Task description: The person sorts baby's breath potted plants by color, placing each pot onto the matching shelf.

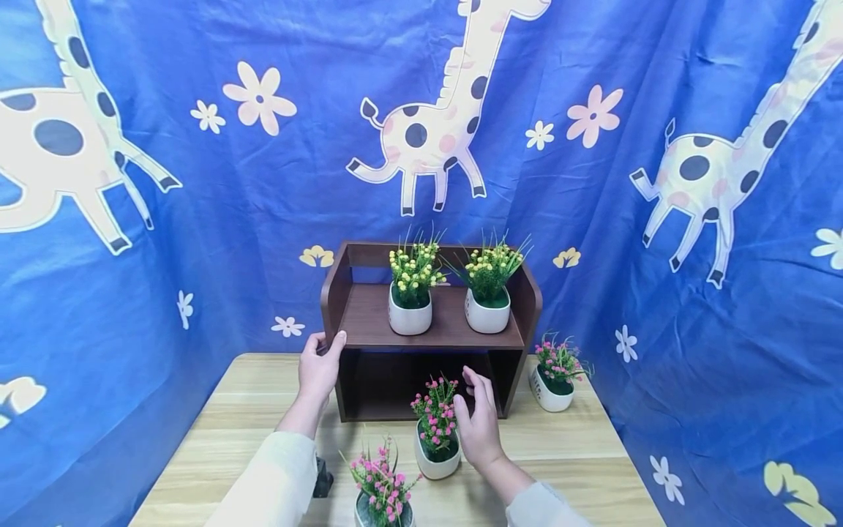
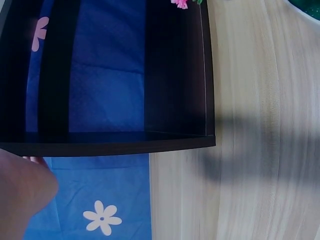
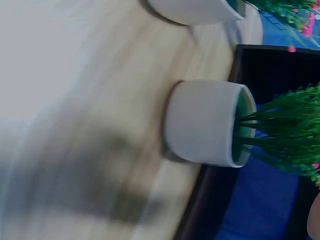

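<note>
A small dark brown two-tier shelf [image 1: 428, 339] stands on the table. My left hand [image 1: 319, 369] holds its left side panel, the thumb at the front edge and the fingers on the outer side. In the left wrist view part of the left hand [image 2: 25, 185] shows beside the panel. My right hand [image 1: 479, 424], fingers loosely bent, is just right of a white pot with pink flowers [image 1: 437, 465] before the lower tier. The right wrist view shows that white pot [image 3: 205, 122] upright; only a bit of a finger [image 3: 314, 220] appears at the edge.
Two white pots with yellow flowers, one left [image 1: 410, 319] and one right [image 1: 487, 316], stand on the upper tier. Another pink-flowered pot [image 1: 552, 395] sits right of the shelf, one more [image 1: 385, 505] at the front. A small black object [image 1: 323, 479] lies by the left sleeve. Blue curtain [image 1: 296, 190] surrounds the table.
</note>
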Motion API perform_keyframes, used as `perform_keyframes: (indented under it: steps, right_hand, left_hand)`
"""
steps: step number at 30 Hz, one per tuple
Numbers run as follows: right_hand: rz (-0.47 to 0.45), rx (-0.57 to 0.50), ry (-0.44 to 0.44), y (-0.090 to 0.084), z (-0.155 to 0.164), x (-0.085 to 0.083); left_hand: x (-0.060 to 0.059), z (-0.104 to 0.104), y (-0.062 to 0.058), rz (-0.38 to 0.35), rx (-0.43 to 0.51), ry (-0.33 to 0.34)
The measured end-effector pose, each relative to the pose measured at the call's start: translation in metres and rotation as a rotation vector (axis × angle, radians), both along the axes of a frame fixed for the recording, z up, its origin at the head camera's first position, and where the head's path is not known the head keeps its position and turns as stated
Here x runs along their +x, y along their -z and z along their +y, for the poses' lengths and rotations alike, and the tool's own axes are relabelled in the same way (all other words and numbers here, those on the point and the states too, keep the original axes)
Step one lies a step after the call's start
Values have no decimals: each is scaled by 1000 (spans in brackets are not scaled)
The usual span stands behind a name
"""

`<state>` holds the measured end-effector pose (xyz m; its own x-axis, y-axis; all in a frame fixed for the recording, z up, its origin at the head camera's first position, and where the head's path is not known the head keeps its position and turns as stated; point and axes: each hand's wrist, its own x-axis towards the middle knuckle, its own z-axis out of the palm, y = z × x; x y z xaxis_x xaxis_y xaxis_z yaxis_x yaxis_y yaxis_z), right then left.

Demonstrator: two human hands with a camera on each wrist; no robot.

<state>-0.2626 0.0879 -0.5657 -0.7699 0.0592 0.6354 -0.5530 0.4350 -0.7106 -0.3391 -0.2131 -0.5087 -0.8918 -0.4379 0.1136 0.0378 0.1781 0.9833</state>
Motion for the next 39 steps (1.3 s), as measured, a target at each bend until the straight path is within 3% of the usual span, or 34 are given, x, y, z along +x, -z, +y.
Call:
perform_keyframes:
  steps: [3, 14, 22, 29, 39]
  right_hand:
    - [1, -2, 13, 12, 4, 4]
    - [-140, 35, 35, 49, 14, 25]
    - [-365, 19, 34, 80, 16, 38]
    - [-415, 63, -24, 103, 18, 43]
    - [-445, 141, -28, 117, 11, 39]
  left_hand:
    - [0, 0, 0, 3, 5, 0]
    - [0, 2, 0, -12, -11, -3]
    - [0, 1, 1, -8, -9, 0]
    - [-1, 0, 0, -7, -10, 8]
    - [-1, 0, 1, -5, -9, 4]
